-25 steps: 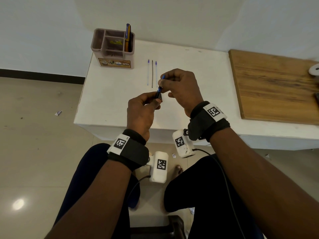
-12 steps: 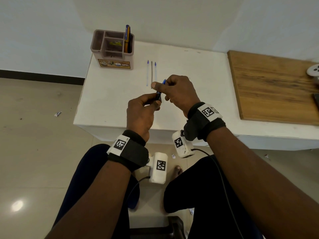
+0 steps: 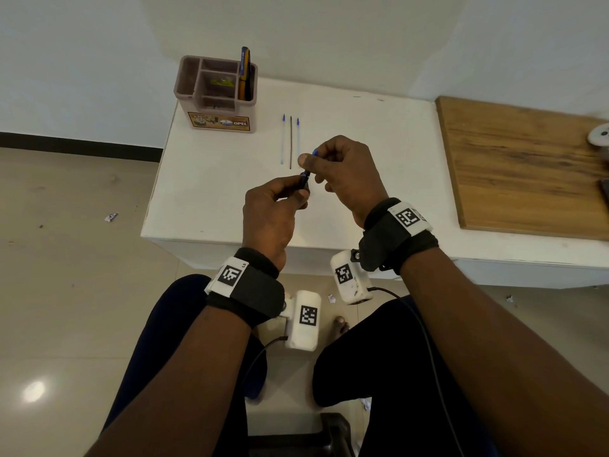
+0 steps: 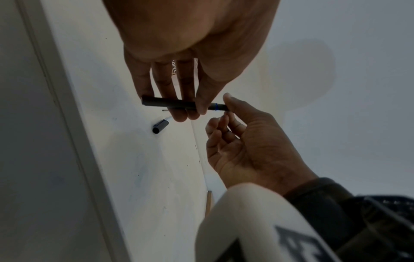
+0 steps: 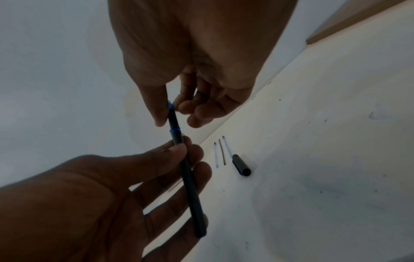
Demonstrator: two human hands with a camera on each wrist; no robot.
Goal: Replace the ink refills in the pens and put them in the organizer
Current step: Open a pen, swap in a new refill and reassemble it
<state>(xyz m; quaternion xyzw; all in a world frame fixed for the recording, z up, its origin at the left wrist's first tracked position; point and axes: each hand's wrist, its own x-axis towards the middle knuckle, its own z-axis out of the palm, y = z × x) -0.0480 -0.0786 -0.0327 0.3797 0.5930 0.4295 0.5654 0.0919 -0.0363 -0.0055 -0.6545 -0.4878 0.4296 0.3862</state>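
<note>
A black pen (image 3: 304,178) with a blue band is held in the air above the white table (image 3: 211,179). My left hand (image 3: 301,196) grips its barrel (image 5: 190,186), and my right hand (image 3: 311,159) pinches the blue-tipped front end (image 5: 172,115). The same grip shows in the left wrist view, with the pen (image 4: 170,103) lying across my left fingers. The pen's black cap (image 5: 241,164) lies on the table near three loose refills (image 3: 290,141). At the table's far left corner stands the brown organizer (image 3: 194,94), with pens (image 3: 244,72) upright in its right compartment.
A wooden board (image 3: 527,169) covers the table's right part, with a white round object (image 3: 599,135) at its far edge. The table's front edge (image 3: 230,240) runs just below my hands. My knees are under it.
Both hands keep their hold on the pen. My right hand has dipped slightly toward me with the pen's front end; nothing on the table has moved.
</note>
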